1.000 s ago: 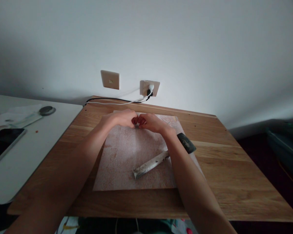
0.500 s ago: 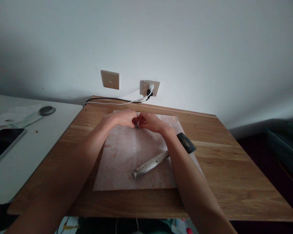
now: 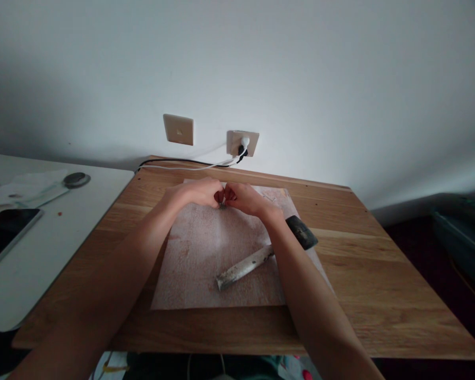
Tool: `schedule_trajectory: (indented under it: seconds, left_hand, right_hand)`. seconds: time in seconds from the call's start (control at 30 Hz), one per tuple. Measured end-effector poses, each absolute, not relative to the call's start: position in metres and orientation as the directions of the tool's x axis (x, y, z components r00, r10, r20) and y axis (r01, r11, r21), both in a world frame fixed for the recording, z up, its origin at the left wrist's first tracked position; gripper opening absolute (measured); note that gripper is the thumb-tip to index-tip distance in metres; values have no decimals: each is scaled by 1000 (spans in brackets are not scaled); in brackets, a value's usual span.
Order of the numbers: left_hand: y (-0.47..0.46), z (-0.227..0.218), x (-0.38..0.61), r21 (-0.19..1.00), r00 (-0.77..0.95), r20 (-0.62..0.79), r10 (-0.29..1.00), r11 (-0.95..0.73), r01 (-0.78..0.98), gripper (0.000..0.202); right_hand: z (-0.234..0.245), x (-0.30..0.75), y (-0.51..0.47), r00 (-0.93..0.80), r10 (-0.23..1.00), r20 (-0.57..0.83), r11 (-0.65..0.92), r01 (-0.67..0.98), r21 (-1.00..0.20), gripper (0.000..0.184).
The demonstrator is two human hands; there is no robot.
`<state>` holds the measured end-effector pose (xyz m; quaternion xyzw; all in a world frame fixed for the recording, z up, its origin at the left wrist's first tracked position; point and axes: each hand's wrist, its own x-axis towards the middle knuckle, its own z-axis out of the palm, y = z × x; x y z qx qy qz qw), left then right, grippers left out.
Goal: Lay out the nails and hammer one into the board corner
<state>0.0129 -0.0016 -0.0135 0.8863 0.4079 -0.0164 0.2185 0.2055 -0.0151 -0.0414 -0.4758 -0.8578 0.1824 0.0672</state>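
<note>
My left hand (image 3: pixel 196 192) and my right hand (image 3: pixel 243 199) meet fingertip to fingertip over the far part of a pale square board (image 3: pixel 206 264) on the wooden table (image 3: pixel 380 285). Both are closed in a pinch on a tiny dark metal thing (image 3: pixel 222 205), too small to name. A hammer (image 3: pixel 261 256) with a light worn handle and a dark head lies on the board, partly under my right forearm.
A white table (image 3: pixel 47 232) on the left carries a dark tablet (image 3: pixel 3 232), some papers and a round grey lid (image 3: pixel 76 179). Two wall plates sit on the wall behind, and white and black cables (image 3: pixel 190 164) run from the socket (image 3: pixel 243 142).
Almost nothing has changed. Both hands stay pinched together at the same spot, with only tiny finger shifts.
</note>
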Motion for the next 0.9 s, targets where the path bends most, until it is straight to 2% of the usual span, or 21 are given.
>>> schedule_trajectory:
  seconds: [0.9]
  left_hand:
    - [-1, -15, 13, 389, 675, -199, 710, -575, 720, 9]
  right_hand:
    - [-39, 203, -17, -528, 848, -46, 474, 794, -381, 32]
